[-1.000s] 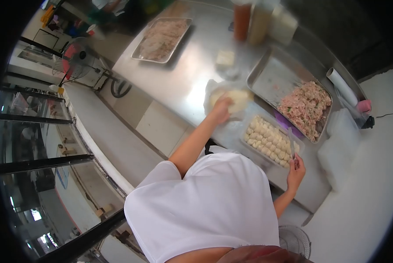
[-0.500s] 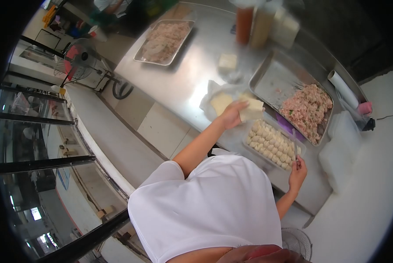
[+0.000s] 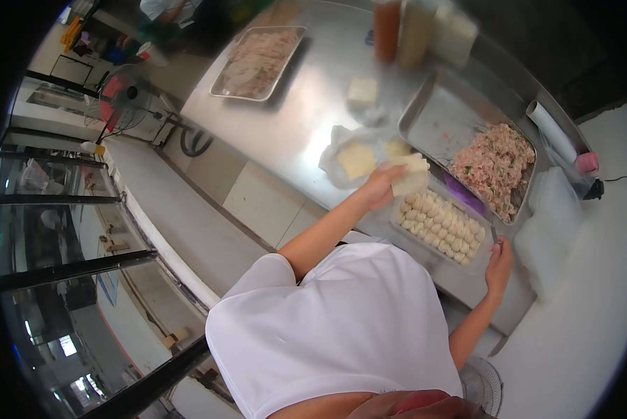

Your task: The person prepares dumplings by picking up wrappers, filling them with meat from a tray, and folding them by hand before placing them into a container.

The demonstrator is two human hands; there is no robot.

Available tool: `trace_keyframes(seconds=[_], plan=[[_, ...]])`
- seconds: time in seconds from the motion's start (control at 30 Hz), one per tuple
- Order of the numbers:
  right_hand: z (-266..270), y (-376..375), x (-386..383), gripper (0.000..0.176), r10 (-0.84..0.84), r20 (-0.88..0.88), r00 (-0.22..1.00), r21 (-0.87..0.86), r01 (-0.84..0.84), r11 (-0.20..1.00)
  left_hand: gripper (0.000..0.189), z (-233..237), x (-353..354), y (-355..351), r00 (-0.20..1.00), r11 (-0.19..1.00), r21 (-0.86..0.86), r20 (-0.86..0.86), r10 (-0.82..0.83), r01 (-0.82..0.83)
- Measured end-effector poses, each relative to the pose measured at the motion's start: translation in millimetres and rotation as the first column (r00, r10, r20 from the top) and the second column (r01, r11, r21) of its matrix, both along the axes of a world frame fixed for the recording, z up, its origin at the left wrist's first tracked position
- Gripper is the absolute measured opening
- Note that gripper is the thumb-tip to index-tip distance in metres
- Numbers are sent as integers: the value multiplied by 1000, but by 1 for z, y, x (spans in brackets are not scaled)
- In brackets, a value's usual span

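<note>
Fingers of our left hand [image 3: 382, 187] pinch a few pale wrappers [image 3: 410, 178] just above the left end of the dumpling tray [image 3: 428, 250], near the front edge of the counter [image 3: 306, 105]. Our right hand [image 3: 500, 257] is clenched round a thin spatula [image 3: 493, 234] at that tray's right end, beside the filling tray [image 3: 442, 122].

Commercial food-prep kitchen, dumpling production. Long stainless steel table [image 3: 306, 98]; on it a metal tray [image 3: 435, 115] of minced filling [image 3: 493, 162], second filled tray [image 3: 217, 88], rows of formed dumplings [image 3: 440, 225], wrapper stacks [image 3: 356, 159], sauce bottles [image 3: 387, 28]. Floor fan [image 3: 128, 94] beside table.
</note>
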State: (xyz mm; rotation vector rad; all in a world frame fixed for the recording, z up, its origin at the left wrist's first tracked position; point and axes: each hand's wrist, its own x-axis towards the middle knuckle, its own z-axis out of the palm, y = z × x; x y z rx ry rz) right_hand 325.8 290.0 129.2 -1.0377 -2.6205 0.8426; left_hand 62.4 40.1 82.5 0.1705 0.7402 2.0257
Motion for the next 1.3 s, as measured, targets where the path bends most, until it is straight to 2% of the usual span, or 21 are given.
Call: trace_keyframes(seconds=[0.17,0.23,0.3,0.4,0.5,0.57,0.7,0.77,0.9,0.97,1.07,1.13,1.2,1.27,1.3], plan=[[22,13,-10,18,-19,15,1000,27,18,999,47,-1,0,-1,996,1000,1,86,31,-31],[26,21,-12,16,35,17,999,150,-38,988,45,-8,0,1,991,997,-43,113,73,-68],[24,37,-11,16,55,5,998,230,-55,972,44,-20,1,5,963,972,-192,206,172,-133],[39,49,-14,19,-22,94,995,262,-3,965,44,-28,-5,5,981,974,-182,108,159,-138],[58,59,-20,19,-10,308,951,357,-106,928,48,-37,-8,2,982,983,-140,131,139,-120],[60,62,-26,21,-4,337,942,443,-155,883,49,-31,-4,3,987,982,-164,111,116,-97],[45,76,-37,22,41,368,929,500,-235,833,50,-20,0,4,988,975,-195,94,125,-105],[32,84,-42,21,173,294,940,564,-317,763,50,-19,-3,7,987,977,-188,100,122,-102],[36,81,-71,19,208,410,888,577,-429,696,50,-24,-6,6,985,973,-200,102,139,-117],[36,78,-80,17,236,536,811,494,-528,691,50,-28,-5,3,983,970,-204,101,151,-128],[31,67,-94,15,258,627,735,453,-614,646,50,-33,-2,-6,981,961,-243,107,159,-129],[31,75,-99,14,231,621,749,462,-588,664,37,-34,-5,-2,973,971,-189,144,178,-149],[38,75,-106,14,213,617,758,461,-567,683,37,-35,-5,-6,969,963,-207,140,205,-174],[59,65,-108,13,92,578,811,549,-469,692,36,-38,-5,-12,964,952,-237,136,228,-192],[56,62,-111,13,101,583,806,533,-474,701,42,-42,-4,-13,965,945,-252,107,241,-209]])
